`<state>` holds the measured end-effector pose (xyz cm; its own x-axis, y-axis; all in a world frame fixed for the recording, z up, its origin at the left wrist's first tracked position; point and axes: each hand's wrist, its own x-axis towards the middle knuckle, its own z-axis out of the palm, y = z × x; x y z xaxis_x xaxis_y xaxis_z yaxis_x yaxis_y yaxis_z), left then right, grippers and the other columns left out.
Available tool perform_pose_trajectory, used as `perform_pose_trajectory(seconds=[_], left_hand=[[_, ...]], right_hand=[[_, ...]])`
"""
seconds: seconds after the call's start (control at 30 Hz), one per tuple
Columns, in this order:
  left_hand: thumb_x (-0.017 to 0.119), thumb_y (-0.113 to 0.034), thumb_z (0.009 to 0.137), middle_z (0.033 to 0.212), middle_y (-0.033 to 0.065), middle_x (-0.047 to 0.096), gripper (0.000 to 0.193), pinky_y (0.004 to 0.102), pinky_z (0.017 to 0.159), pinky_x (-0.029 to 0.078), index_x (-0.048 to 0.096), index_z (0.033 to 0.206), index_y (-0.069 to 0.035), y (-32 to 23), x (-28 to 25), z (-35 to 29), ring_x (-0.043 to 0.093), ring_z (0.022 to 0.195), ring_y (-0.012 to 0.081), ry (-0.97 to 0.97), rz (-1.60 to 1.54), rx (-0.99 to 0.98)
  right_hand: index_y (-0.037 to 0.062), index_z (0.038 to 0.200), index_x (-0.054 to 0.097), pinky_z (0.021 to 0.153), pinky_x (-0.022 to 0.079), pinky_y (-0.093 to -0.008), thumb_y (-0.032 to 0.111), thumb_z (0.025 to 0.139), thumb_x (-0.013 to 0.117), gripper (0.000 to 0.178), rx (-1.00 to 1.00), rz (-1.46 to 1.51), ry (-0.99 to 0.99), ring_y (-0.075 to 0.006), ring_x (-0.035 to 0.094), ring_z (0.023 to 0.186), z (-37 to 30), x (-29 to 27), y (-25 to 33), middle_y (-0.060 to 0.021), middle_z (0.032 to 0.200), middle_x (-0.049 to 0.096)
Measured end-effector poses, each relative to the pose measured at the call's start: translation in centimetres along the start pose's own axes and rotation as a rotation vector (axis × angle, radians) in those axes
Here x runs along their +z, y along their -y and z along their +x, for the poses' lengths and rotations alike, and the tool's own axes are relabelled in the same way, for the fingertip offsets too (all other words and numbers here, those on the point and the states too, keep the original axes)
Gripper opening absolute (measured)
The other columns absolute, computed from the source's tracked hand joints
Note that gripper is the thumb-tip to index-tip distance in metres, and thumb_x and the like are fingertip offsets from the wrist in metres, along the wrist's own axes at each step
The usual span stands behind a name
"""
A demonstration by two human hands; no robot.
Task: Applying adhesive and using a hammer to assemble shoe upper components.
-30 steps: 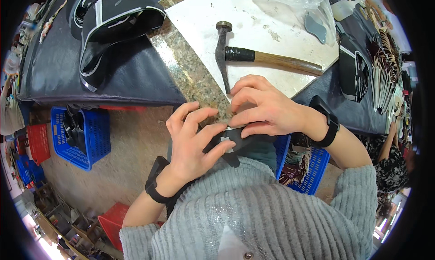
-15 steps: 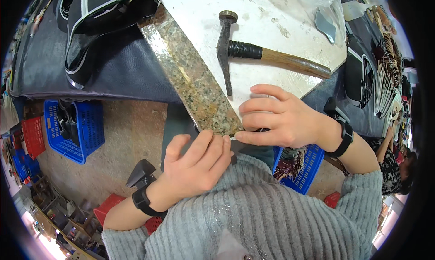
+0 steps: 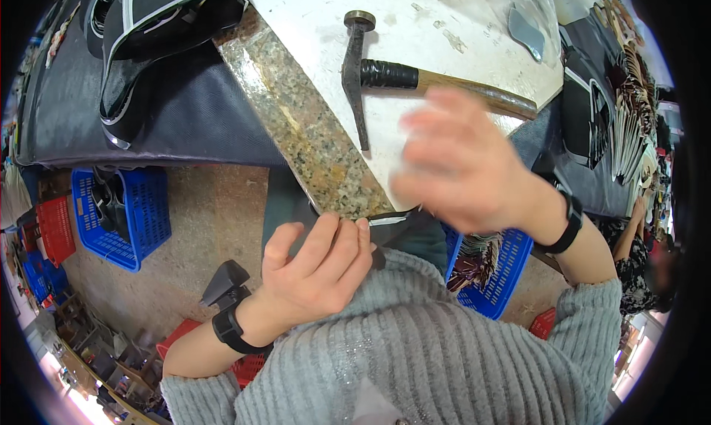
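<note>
My left hand is at the near corner of the granite slab, its fingers curled and pressed together on a narrow black piece with a white strip. That piece runs along the slab's near edge; most of it is hidden under the fingers. Smeared by motion, my right hand hovers to the right of the slab, over the white board's edge. Its fingers cannot be made out clearly. Just beyond it lies a hammer with a wooden handle, its head toward the left, and my right hand overlaps the handle's lower edge in view.
Black shoe uppers with pale trim lie on the dark padded table at far left; others are at right. A white board bears a grey metal blade. Blue baskets stand below; a person is at far right.
My right hand has lifted off the slab's near edge and moved up and right, exposing the white strip there. My left hand has stayed in place. The view has shifted slightly.
</note>
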<state>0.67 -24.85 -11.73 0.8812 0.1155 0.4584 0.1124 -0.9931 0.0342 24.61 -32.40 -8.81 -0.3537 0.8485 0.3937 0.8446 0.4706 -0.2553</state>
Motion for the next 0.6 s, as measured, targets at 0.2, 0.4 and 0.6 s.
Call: perform_pose_trajectory(seconds=[0.2,0.4,0.6], left_hand=[[0.073,-0.025,0.076,0.091,0.0018,0.063,0.022,0.0375,0.081,0.034,0.067,0.092,-0.01,0.0,0.3,-0.2,0.059,0.089,0.02,-0.045,-0.037,-0.006],[0.073,-0.024,0.076,0.09,0.0031,0.064,0.021,0.0379,0.08,0.036,0.067,0.09,-0.009,-0.1,0.1,-0.4,0.06,0.086,0.0201,-0.048,-0.087,-0.06],[0.072,-0.023,0.074,0.091,0.0027,0.062,0.024,0.0371,0.08,0.038,0.066,0.092,-0.009,0.3,0.4,-0.4,0.06,0.087,0.0197,-0.051,-0.149,-0.083]], right_hand=[[0.0072,0.118,0.056,0.08,0.047,-0.0394,0.005,0.075,0.063,0.043,0.383,-0.228,-0.01,-0.0315,0.056,0.097,0.9,1.2,-3.4,-0.0123,0.108,0.057],[0.0032,0.104,0.057,0.057,0.05,-0.0392,0.007,0.077,0.063,0.028,0.409,0.02,-0.046,-0.0338,0.059,0.066,0.6,-1.1,-0.4,-0.0113,0.085,0.059],[0.0046,0.095,0.056,0.057,0.048,-0.0412,0.019,0.081,0.067,0.023,0.52,0.121,0.328,-0.0339,0.061,0.067,-0.3,-3.7,3.7,-0.012,0.079,0.059]])
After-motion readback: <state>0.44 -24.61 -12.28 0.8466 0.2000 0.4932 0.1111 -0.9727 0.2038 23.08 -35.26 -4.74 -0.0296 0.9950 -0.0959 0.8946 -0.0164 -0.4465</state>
